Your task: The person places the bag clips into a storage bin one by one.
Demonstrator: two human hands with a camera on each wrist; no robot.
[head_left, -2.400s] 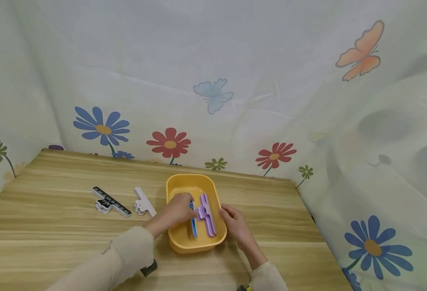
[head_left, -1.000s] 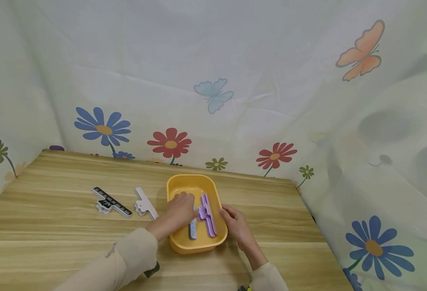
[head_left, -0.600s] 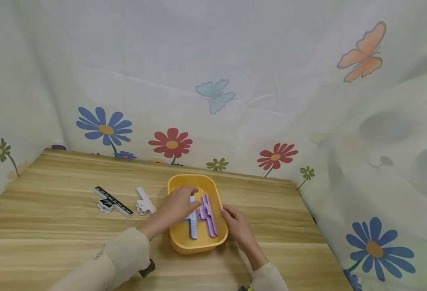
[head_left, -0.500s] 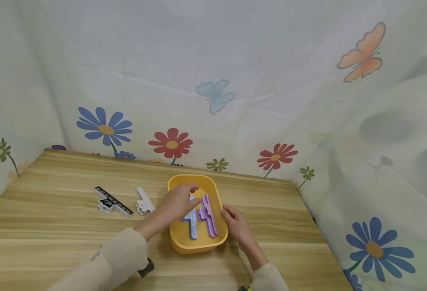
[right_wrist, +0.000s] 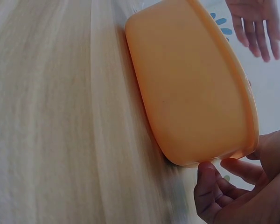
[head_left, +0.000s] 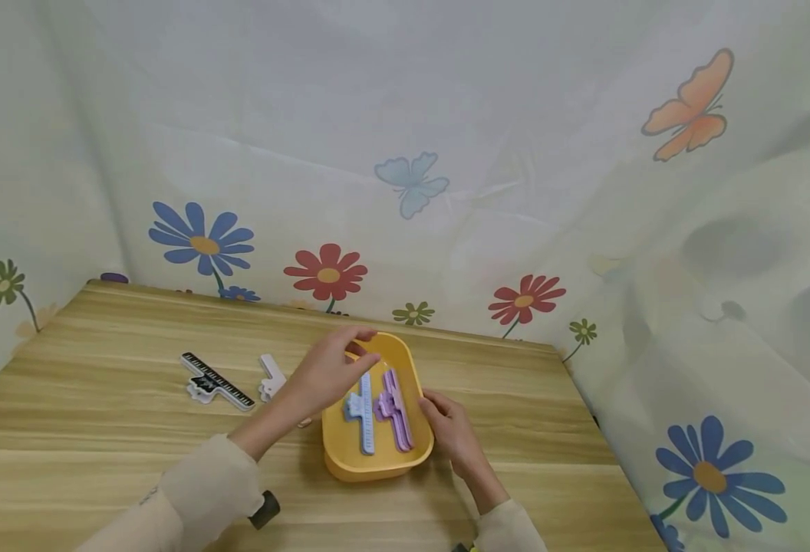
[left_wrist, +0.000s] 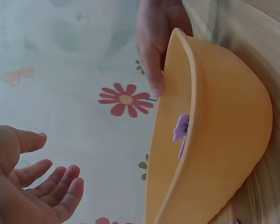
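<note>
A yellow plastic bin [head_left: 355, 466] stands on the wooden table in the head view. Inside it, a light blue ruler clip [head_left: 367, 431] lies left of the purple ruler clips [head_left: 400, 425], which seem stacked. My left hand [head_left: 325, 374] hovers over the bin's left rim, fingers spread and holding nothing; the left wrist view shows its bare palm [left_wrist: 25, 186]. At the bin's right side, my right hand [head_left: 452, 429] grips the rim between thumb and fingers. In the right wrist view those fingertips [right_wrist: 206, 175] touch the bin's outer wall [right_wrist: 186, 88].
Left of the bin, a white clip [head_left: 271, 374] lies partly hidden behind my left forearm. Further left is a black-and-white piano-key clip [head_left: 217, 381]. A curtain printed with flowers and butterflies [head_left: 412, 184] hangs behind the table.
My left hand has let go of the blue clip, which now lies flat in the bin. It has risen and moved up and left. My right hand stays on the rim.
</note>
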